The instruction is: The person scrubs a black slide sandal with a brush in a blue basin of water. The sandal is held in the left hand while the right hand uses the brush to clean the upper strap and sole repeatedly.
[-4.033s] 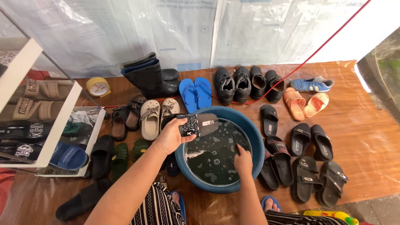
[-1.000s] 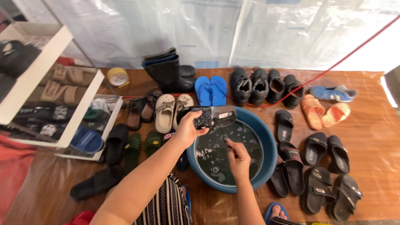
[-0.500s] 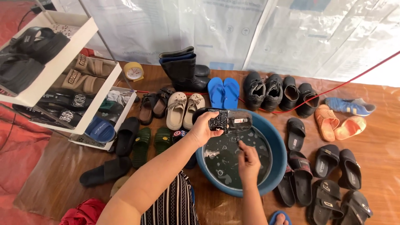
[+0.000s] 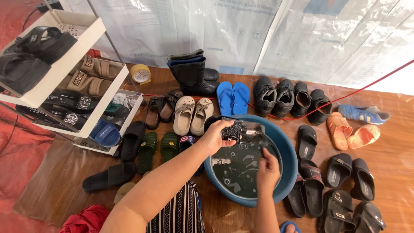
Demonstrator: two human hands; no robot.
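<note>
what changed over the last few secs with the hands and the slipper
Little changed in the grip: the left hand still holds the black slipper over the blue basin, and the right hand still works above the water. The view swung left, so the white shoe rack now shows more fully. The shoes on the floor stayed where they were.

1 blue basin point(image 4: 288, 152), 2 blue flip-flops point(image 4: 233, 98), 2 orange clogs point(image 4: 351, 130), 2 beige clogs point(image 4: 192, 114)
</note>
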